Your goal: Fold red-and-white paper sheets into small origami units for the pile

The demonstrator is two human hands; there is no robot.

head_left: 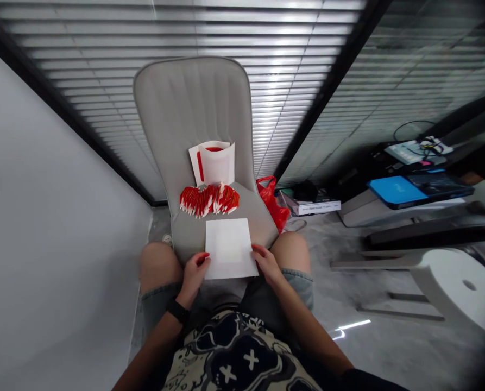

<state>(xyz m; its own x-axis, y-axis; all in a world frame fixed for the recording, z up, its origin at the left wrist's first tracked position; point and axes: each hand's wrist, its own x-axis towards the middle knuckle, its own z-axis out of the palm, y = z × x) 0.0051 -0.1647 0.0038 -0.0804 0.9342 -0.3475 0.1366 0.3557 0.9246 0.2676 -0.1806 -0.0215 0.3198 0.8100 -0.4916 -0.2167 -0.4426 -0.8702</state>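
Observation:
A white square sheet (228, 250) lies over the front of a grey chair seat, its near edge towards my lap. My left hand (195, 271) pinches the sheet's left edge, and my right hand (266, 264) holds its right edge. Just beyond the sheet, a fanned row of red and white folded pieces (209, 200) rests on the seat. Behind that row, white sheets with red parts (215, 164) stand curled against the chair's backrest.
The grey chair (193, 103) faces me between my knees. On the floor at its right are a red plastic bag (271, 201) and a white box (316, 207). Further right stand a white stool (462, 282) and a blue item (397, 190) on a box.

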